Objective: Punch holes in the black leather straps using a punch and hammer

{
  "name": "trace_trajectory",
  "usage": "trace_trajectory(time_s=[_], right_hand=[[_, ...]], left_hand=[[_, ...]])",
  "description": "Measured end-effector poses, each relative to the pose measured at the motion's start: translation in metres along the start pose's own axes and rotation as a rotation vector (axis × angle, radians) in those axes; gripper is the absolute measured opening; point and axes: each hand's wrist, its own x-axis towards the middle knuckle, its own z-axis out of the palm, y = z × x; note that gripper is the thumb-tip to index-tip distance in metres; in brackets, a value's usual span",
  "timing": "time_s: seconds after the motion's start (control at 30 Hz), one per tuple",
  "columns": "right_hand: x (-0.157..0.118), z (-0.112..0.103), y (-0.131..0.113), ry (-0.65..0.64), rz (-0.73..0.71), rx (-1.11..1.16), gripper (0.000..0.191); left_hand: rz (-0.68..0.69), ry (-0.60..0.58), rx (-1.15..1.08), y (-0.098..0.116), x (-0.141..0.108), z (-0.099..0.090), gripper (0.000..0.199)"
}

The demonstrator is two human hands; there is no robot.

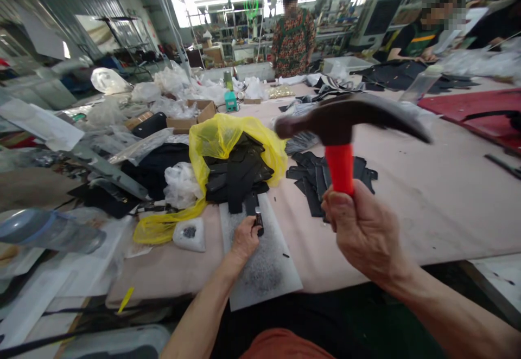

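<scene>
My right hand (368, 231) is raised, wrapped round the red handle of a claw hammer (350, 123), its dark head up and its claw pointing right. My left hand (245, 238) grips a short metal punch (259, 223), dark with a shiny top, standing upright near the end of a black strip (251, 203). Under them lies a worn white board (264, 272), speckled with dark marks. Beyond it a yellow plastic bag (197, 147) lies open, full of black cut pieces (240, 172). To the right, more black pieces (311, 185) lie in a loose pile, partly behind the hammer.
A small white block-like pack (189, 234) with a dark-specked middle sits left of the board. A water bottle (52, 231) lies at the far left. Cardboard boxes (191, 117) and plastic bags stand behind. One person (293, 39) stands across the table; another (423, 39) works at the right.
</scene>
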Motion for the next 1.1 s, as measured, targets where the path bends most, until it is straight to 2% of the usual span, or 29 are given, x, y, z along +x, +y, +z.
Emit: trace_trajectory(time_s=[0.03, 0.1, 0.17, 0.2, 0.23, 0.27, 0.33, 0.37, 0.4, 0.43, 0.53, 0.6, 0.7, 0.83, 0.9, 1.0, 1.1], right_hand=[[-0.001, 0.004, 0.002, -0.025, 0.028, 0.008, 0.032], [-0.001, 0.011, 0.009, -0.181, 0.032, -0.011, 0.029], [0.002, 0.008, 0.012, -0.325, 0.008, -0.043, 0.027], [0.005, 0.003, 0.011, -0.329, 0.002, -0.047, 0.027], [0.008, -0.004, 0.007, -0.287, 0.003, -0.036, 0.028], [0.011, -0.011, 0.002, -0.192, 0.013, -0.002, 0.028], [0.013, -0.020, -0.009, 0.085, 0.059, 0.109, 0.029], [0.012, -0.020, -0.013, 0.183, 0.078, 0.162, 0.031], [0.009, -0.017, -0.014, 0.214, 0.083, 0.194, 0.032], [0.006, -0.012, -0.012, 0.177, 0.079, 0.195, 0.034], [-0.006, 0.007, 0.007, -0.224, 0.037, 0.049, 0.034], [-0.011, 0.017, 0.029, -0.404, 0.076, -0.071, 0.028], [-0.019, 0.034, 0.066, -0.420, 0.250, -0.076, 0.027], [-0.040, 0.076, 0.119, -0.423, 0.461, 0.078, 0.032], [-0.051, 0.095, 0.135, -0.416, 0.485, -0.019, 0.029], [-0.053, 0.114, 0.134, -0.346, 0.345, -0.242, 0.023], [-0.038, 0.125, 0.102, -0.283, 0.189, -0.235, 0.029]], left_hand=[[0.001, -0.004, 0.003, 0.000, 0.000, 0.000, 0.012], [0.002, -0.005, 0.009, -0.001, 0.000, 0.000, 0.011], [0.004, 0.001, 0.013, -0.001, 0.000, 0.001, 0.011], [0.003, 0.007, 0.015, -0.002, -0.001, 0.001, 0.011], [0.002, 0.013, 0.017, -0.002, -0.001, 0.001, 0.011], [-0.001, 0.017, 0.020, -0.002, -0.001, 0.001, 0.011], [-0.007, 0.011, 0.024, -0.002, -0.001, 0.001, 0.012], [-0.012, 0.006, 0.025, -0.002, 0.000, 0.001, 0.011], [-0.013, -0.001, 0.026, -0.002, 0.000, 0.001, 0.011], [-0.012, -0.009, 0.025, -0.001, 0.000, 0.001, 0.010], [-0.007, -0.021, 0.028, -0.002, -0.001, 0.001, 0.009], [-0.016, -0.015, 0.031, -0.002, -0.001, 0.001, 0.008], [-0.037, -0.003, 0.019, -0.002, -0.002, 0.001, 0.008], [-0.050, -0.008, -0.020, -0.002, -0.002, 0.000, 0.010], [-0.048, -0.009, -0.033, -0.003, -0.003, -0.001, 0.011], [-0.057, -0.009, -0.039, -0.005, -0.003, 0.000, 0.013], [-0.075, -0.010, -0.040, -0.006, -0.002, 0.000, 0.014]])
